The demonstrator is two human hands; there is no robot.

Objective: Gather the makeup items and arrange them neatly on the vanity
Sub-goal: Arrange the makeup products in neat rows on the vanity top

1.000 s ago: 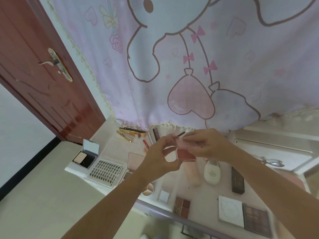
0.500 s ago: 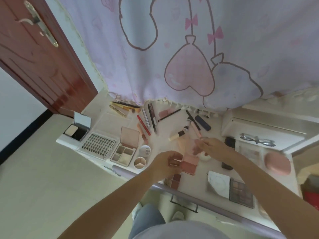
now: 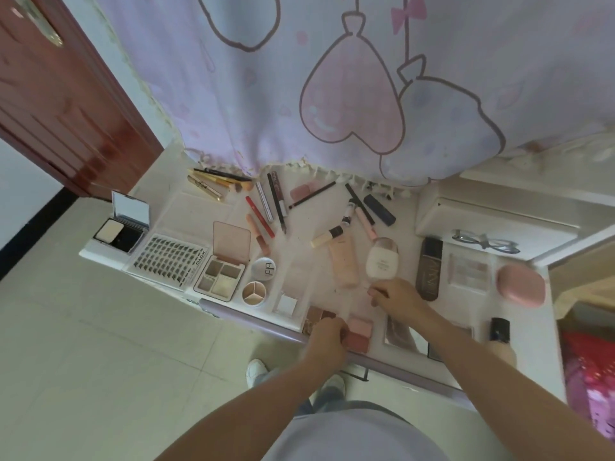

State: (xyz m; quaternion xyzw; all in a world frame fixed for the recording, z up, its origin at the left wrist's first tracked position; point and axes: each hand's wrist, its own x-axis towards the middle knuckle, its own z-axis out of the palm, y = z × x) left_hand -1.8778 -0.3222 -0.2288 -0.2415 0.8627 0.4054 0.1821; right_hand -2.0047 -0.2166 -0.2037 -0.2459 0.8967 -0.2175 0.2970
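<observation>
On the white vanity (image 3: 196, 211) lie many makeup items. My left hand (image 3: 327, 332) grips the left edge of a pink blush compact (image 3: 361, 331), which lies flat at the front edge beside a brown palette (image 3: 319, 316). With its fingers loosely curled, my right hand (image 3: 397, 294) rests on the tabletop just below a white bottle (image 3: 382, 261), holding nothing I can see. A peach tube (image 3: 344, 262) lies left of that bottle and a dark bottle (image 3: 429, 267) to its right.
An eyelash tray (image 3: 166, 261), an open powder compact (image 3: 123, 227), a quad palette (image 3: 221, 274) and two round pots (image 3: 263, 269) fill the left. Pencils and brushes (image 3: 266, 207) lie at the back under the curtain. Glasses (image 3: 486, 242) and a pink case (image 3: 520, 284) sit right.
Both hands came down from in front of the curtain. The compact now lies at the vanity's front edge, my right hand has let go of it, and the view has tilted down.
</observation>
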